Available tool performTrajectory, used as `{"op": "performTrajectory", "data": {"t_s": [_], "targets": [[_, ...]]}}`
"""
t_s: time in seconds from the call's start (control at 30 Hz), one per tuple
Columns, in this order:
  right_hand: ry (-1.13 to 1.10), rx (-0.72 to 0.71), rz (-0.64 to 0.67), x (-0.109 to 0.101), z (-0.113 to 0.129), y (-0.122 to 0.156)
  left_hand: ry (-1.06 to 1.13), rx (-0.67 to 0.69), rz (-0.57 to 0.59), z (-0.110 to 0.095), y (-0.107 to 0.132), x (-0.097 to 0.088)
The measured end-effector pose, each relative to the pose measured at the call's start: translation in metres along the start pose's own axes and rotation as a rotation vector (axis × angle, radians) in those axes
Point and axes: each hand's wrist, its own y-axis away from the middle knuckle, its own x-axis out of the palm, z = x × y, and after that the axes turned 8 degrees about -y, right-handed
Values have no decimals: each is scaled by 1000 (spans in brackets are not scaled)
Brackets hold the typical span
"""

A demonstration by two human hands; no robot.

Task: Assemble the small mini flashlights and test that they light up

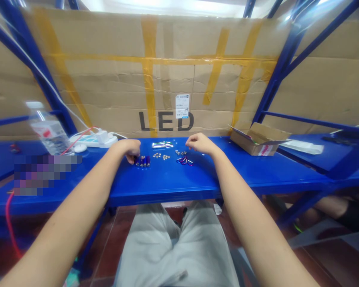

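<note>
My left hand (pixel 130 150) is closed, fingers bent down around the leftmost of several small dark blue and purple metal cylinders (pixel 145 161) standing in a row. My right hand (pixel 200 143) hovers at the right of the group, its thumb and fingers drawn together; whatever they may hold is too small to make out. Just left of it are tiny silver metal pieces (pixel 181 153). Purple carabiners (pixel 184 161) lie below those pieces. Between my hands are small round metal parts (pixel 165 157), and farther back several slim metallic rods (pixel 162 144) lie side by side.
On the blue table (pixel 167 179), a water bottle (pixel 49 129) and a white power strip (pixel 92 139) stand left. An open cardboard box (pixel 257 139) sits right. A large cardboard sheet (pixel 113 91) marked LED closes off the back. Another person's leg (pixel 332 205) shows at lower right.
</note>
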Motion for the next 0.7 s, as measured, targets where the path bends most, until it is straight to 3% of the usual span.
{"op": "performTrajectory", "data": {"t_s": [0.23,0.37,0.43,0.57,0.7], "targets": [[17,7,20,0,4,3,53,77,19,-2,-4,1],[26,7,20,0,3,3,34,49,-44,1,-11,1],[36,5,21,0,3,2,-53,28,-184,1,-17,3],[68,-3,13,2,2,1,-131,139,-679,-8,-34,14],[92,-25,-4,6,0,-1,-151,508,-729,-26,-54,23]]}}
